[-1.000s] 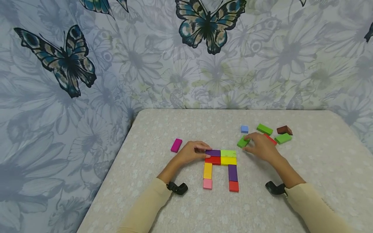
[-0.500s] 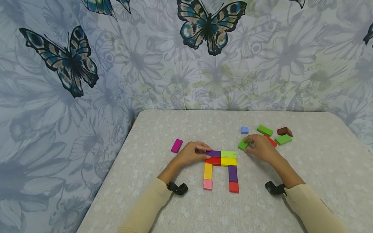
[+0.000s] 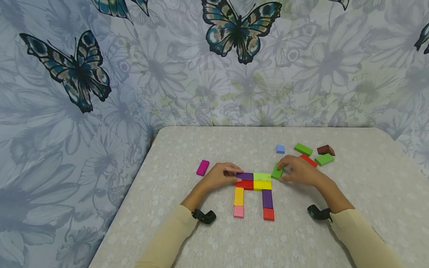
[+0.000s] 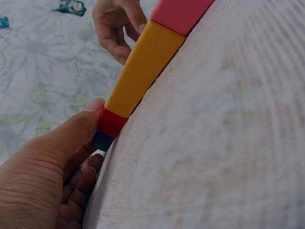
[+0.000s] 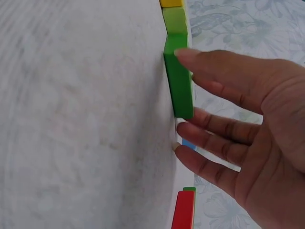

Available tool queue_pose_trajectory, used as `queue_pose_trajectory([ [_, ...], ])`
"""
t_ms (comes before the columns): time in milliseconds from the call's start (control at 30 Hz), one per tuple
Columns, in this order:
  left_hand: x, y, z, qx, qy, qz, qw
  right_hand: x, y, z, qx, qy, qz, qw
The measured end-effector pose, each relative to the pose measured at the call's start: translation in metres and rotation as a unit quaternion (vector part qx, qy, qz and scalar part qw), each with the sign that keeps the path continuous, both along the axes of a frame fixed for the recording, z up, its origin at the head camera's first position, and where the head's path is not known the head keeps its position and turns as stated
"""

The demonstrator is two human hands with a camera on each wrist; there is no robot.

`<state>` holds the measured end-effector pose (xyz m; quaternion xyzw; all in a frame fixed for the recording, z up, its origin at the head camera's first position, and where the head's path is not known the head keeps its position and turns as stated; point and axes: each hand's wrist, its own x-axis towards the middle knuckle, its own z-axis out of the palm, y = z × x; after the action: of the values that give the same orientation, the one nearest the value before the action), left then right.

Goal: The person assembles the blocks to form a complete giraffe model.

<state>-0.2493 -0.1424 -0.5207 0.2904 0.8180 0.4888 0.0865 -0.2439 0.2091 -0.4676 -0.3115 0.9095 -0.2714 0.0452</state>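
Observation:
On the table, flat toy blocks form a two-legged shape. Its top rows are a purple block (image 3: 245, 176), a light green block (image 3: 262, 176), a red block (image 3: 244, 184) and a yellow block (image 3: 262, 185). My left hand (image 3: 221, 175) pinches the left ends of the purple and red blocks, thumb against the red one in the left wrist view. Between thumb and fingers, my right hand (image 3: 297, 170) holds a green block (image 3: 277, 171) close to the light green block's far right corner. The right wrist view shows this green block (image 5: 178, 81) with the thumb on its near end.
The legs are an orange block (image 3: 239, 196) over a pink one (image 3: 238, 211), and a purple block (image 3: 267, 199) over a red one (image 3: 269, 214). A magenta block (image 3: 202, 168) lies left. Beyond my right hand lie a blue block (image 3: 280, 149), a brown block (image 3: 326, 150) and several others.
My right hand has brought the green block nearer to the light green block and turned it more lengthwise. The left hand keeps its place at the purple and red blocks.

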Motion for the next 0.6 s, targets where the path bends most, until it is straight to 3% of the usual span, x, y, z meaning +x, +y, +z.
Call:
queue_pose_trajectory([
  [367,-0.0007,-0.0005,-0.0019,0.014,0.001,-0.002,0.9999,-0.0020,-0.0003,-0.0022,0.001,-0.027,0.029,0.999],
  [600,-0.0005,0.0003,-0.0018,0.015,0.000,-0.002,0.9999,-0.0017,-0.0007,-0.0004,0.014,-0.048,0.023,0.998],
])
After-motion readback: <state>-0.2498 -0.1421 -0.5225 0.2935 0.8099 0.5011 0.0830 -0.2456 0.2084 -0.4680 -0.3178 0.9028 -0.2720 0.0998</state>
